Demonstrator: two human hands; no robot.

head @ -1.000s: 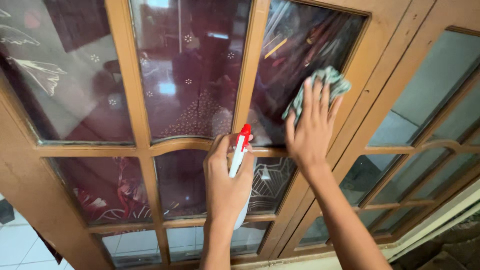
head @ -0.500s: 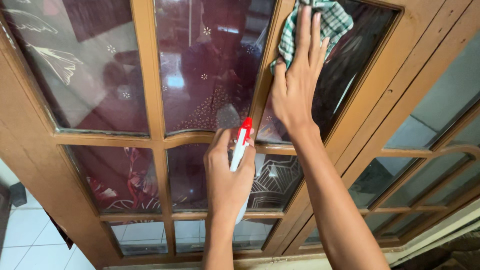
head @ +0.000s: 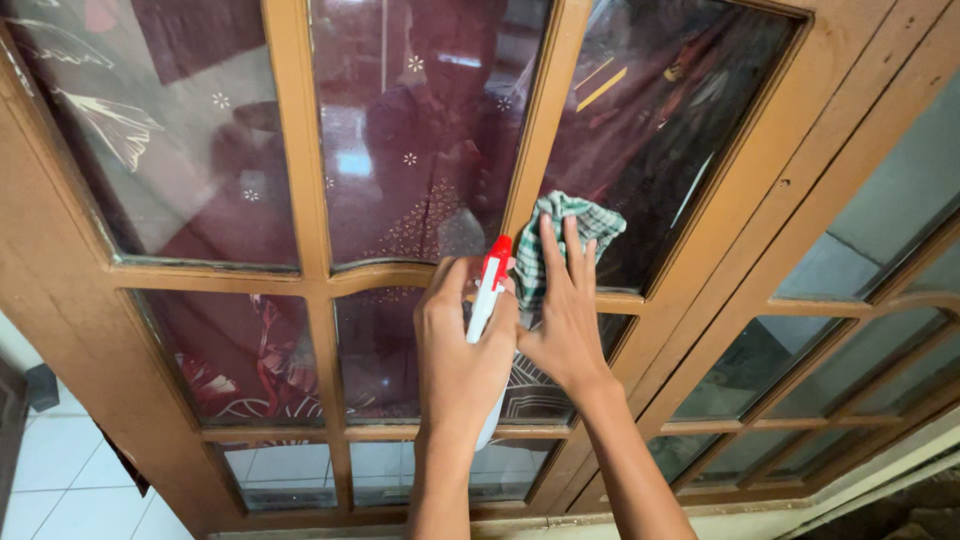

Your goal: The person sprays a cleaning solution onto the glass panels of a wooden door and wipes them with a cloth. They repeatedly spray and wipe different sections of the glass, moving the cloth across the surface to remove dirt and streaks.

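My left hand [head: 458, 345] grips a white spray bottle with a red nozzle [head: 487, 290], pointed at the wooden-framed glass door [head: 300, 180]. My right hand [head: 563, 320] presses a green checked cloth [head: 565, 230] flat against the lower part of the right glass pane [head: 670, 130], just above the horizontal wooden bar. The two hands are side by side and nearly touching. The bottle's lower body is mostly hidden behind my left hand.
The door has several glass panes with dark red patterned fabric behind them. A second wooden glass door [head: 860, 250] stands to the right. White floor tiles [head: 50, 490] show at the lower left, and a dark object [head: 40, 385] sits at the left edge.
My right hand has dragged the cloth down the right pane from the top to its bottom edge. The left hand and spray bottle have barely moved.
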